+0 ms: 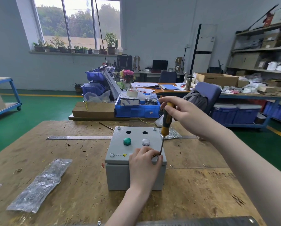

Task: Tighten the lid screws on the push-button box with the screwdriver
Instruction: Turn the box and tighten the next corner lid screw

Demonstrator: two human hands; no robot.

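A grey push-button box (120, 173) stands on the wooden bench, with a green button (127, 141), a white button (146, 142) and two open holes in its lid. Screws show at the far left corner (119, 127), far right corner (154, 129) and near left corner (112, 154). My right hand (183, 116) grips the yellow-and-black handle of a screwdriver (166, 123), whose tip comes down at the near right corner. My left hand (144, 162) rests on the lid there, fingertips pinching the screw beside the tip; the screw is mostly hidden.
A clear plastic bag (38, 185) lies on the bench (71, 160) at the left. A steel ruler (78, 137) lies behind the box, with a foil pouch (170, 135) to its right. Blue bins (136, 110) and cardboard boxes (93, 109) stand beyond the bench's far edge.
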